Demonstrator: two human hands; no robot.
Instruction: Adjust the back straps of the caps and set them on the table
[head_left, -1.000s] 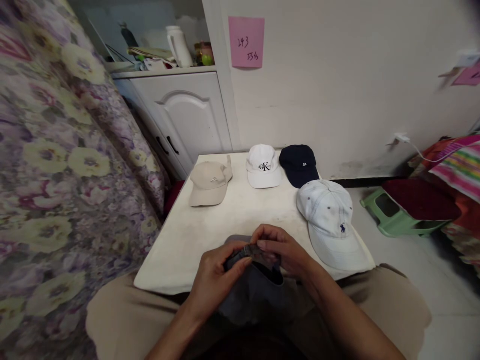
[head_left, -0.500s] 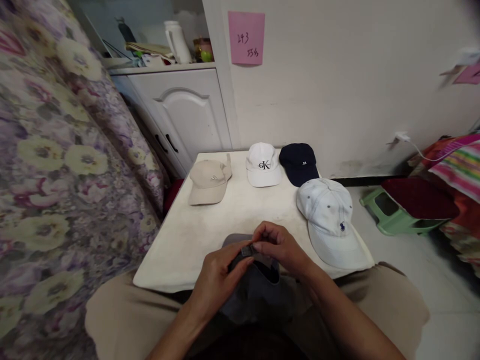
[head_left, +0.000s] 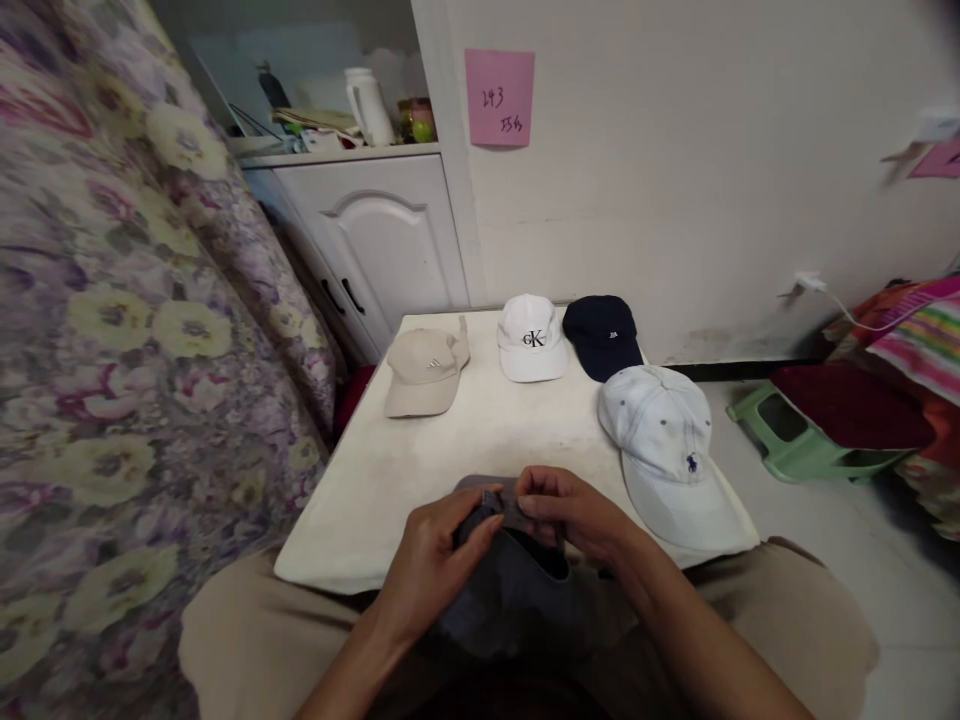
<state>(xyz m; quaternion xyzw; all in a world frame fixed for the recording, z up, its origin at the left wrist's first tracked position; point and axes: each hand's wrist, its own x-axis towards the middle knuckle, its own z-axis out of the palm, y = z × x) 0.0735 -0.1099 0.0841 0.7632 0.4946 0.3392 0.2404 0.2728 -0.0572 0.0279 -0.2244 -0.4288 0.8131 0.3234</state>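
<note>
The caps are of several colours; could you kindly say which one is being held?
The grey cap, held between the left hand and right hand; the beige cap, white CK cap, navy cap and pale-blue cap rest on the table.

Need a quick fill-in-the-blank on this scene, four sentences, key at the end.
1. The held cap, in the left hand and right hand, is ____ in color.
2. The white cap bears the letters ____.
3. On the table, the beige cap lies farthest to the ____.
4. The pink note shows the number ____.

Missing words: gray; CK; left; 243
</note>
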